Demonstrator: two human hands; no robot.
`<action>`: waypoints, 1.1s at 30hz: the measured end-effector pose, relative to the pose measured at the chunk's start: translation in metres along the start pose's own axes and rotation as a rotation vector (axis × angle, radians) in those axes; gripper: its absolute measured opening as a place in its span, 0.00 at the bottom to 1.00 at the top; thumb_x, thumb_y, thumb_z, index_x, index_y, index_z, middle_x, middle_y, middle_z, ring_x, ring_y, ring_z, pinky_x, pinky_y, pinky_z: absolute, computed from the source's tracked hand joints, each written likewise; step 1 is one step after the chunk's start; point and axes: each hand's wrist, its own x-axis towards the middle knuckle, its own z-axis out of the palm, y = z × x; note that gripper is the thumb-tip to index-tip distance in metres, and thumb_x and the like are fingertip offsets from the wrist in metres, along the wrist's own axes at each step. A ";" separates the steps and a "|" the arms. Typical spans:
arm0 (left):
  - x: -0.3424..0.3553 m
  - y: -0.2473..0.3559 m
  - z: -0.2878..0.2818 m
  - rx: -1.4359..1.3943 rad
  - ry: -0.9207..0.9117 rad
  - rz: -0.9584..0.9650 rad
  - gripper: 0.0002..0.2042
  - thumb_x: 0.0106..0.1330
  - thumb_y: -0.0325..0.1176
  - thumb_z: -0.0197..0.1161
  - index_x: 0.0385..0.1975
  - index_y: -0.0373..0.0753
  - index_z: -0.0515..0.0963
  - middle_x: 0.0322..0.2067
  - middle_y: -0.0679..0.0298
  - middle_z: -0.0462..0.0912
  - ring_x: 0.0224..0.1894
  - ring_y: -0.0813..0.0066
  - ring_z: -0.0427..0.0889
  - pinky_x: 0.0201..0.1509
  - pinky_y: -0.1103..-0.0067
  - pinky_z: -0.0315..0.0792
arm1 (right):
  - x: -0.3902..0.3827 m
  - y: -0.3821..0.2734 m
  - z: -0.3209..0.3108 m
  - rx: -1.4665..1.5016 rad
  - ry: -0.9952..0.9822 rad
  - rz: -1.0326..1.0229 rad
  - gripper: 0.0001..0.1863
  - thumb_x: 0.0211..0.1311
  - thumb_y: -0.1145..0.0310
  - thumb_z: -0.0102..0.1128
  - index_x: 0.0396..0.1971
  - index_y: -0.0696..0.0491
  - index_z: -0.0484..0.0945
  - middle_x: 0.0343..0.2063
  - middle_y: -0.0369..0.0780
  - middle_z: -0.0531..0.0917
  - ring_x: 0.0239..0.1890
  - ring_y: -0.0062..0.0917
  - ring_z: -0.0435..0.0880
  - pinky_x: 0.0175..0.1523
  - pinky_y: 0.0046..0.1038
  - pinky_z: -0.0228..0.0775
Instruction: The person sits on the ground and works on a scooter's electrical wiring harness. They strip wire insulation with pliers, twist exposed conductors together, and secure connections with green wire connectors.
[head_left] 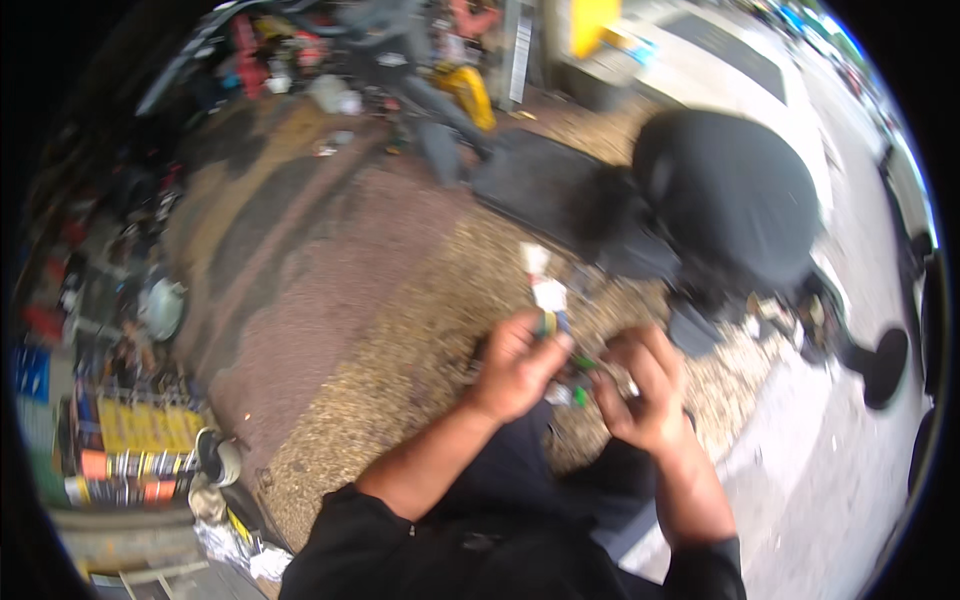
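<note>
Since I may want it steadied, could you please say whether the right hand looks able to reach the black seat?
Probably yes: the black seat lies ahead of the right hand, and nothing seems to block the way, though depth is uncertain.

Downward fisheye view from head height.

This looks like an open-air roadside repair workshop: a black scooter (555,190) stands on pebbly ground (405,385) right of centre, and a blurred jumble of parts (285,50) fills the upper left. Packed boxes (150,428) sit lower left; a white car (725,60) and grey road (858,240) border the right.
</note>
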 end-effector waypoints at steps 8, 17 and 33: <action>-0.004 0.033 0.025 -0.003 -0.091 -0.125 0.04 0.70 0.28 0.57 0.35 0.36 0.77 0.27 0.67 0.79 0.24 0.83 0.77 0.29 0.84 0.73 | 0.014 -0.015 -0.034 0.193 -0.069 0.021 0.13 0.50 0.87 0.64 0.36 0.58 0.82 0.33 0.42 0.82 0.35 0.36 0.84 0.38 0.31 0.76; -0.014 0.038 0.036 -0.010 -0.221 -0.262 0.04 0.68 0.27 0.55 0.35 0.36 0.76 0.24 0.66 0.77 0.24 0.79 0.75 0.27 0.80 0.70 | 0.006 -0.031 -0.049 -0.178 -0.234 -0.314 0.07 0.52 0.67 0.62 0.32 0.51 0.81 0.28 0.38 0.75 0.31 0.33 0.81 0.34 0.35 0.77; -0.027 0.024 0.035 -0.120 -0.080 -0.168 0.06 0.69 0.22 0.52 0.34 0.39 0.76 0.32 0.65 0.80 0.33 0.76 0.80 0.36 0.78 0.76 | -0.017 -0.025 -0.019 -0.181 -0.065 -0.254 0.12 0.51 0.70 0.65 0.28 0.57 0.70 0.24 0.42 0.73 0.25 0.37 0.78 0.28 0.38 0.72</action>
